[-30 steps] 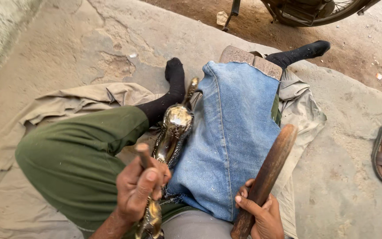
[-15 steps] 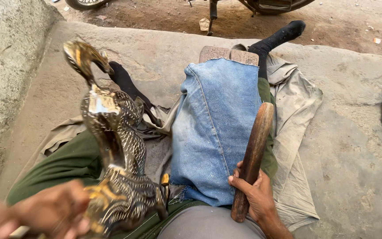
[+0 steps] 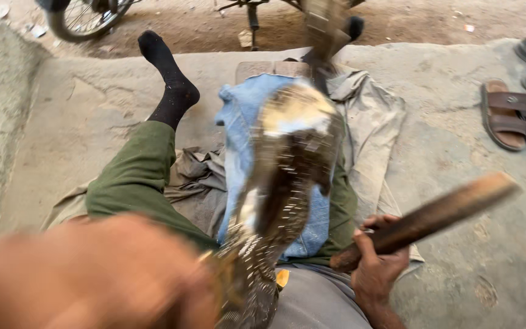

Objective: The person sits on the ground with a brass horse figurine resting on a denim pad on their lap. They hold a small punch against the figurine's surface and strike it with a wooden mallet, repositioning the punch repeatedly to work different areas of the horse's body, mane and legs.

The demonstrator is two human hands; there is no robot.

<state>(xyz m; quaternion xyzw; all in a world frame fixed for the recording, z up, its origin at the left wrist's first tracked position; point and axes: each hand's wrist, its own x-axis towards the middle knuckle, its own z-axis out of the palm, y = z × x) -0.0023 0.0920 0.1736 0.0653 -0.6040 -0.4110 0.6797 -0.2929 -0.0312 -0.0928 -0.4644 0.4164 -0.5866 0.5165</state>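
Over the lap, left hand (image 3: 86,274) seemingly grips a blurred brass bird figure (image 3: 287,176) — right-hand fingers (image 3: 369,244) clamp a wooden stick (image 3: 427,219).

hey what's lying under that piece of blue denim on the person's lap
The blue denim is draped over the right leg, whose green trouser shows at its edge. Grey cloth spreads beneath on the concrete. The blurred metal bird figure covers the denim's middle, hiding what lies there.

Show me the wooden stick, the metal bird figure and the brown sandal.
wooden stick (image 3: 433,214), head view, middle of the shaft
metal bird figure (image 3: 290,164), head view, blurred body
brown sandal (image 3: 501,116), head view, its strap
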